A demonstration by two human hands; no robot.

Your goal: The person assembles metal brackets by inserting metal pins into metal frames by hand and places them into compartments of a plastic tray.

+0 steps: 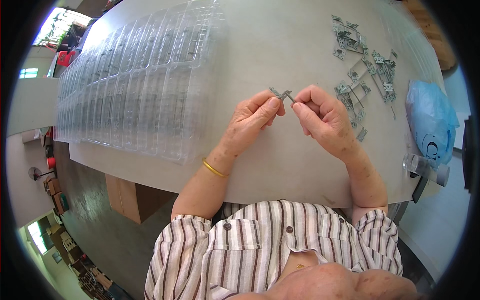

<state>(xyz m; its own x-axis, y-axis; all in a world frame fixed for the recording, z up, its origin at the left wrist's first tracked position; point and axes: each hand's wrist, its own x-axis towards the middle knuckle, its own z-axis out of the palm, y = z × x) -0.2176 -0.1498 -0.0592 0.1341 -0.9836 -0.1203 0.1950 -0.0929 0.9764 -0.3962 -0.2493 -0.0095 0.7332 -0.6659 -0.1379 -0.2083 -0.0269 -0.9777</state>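
Observation:
Over the middle of the table, my left hand [254,116] pinches a small grey metal bracket [276,93] between thumb and fingers. My right hand [324,116] is closed on the end of a thin metal rod [289,96], which meets the bracket at an angle between the two hands. Whether rod and bracket are joined is too small to tell. Just right of my right hand lie loose metal parts [360,92], several brackets with thin rods, in a scattered heap.
Clear plastic compartment trays [192,107] with grey parts inside cover the table's left side. At the right edge are a blue plastic bag [430,115] and a clear bottle [420,164] on its side. A cardboard box [127,197] stands below the table's front edge.

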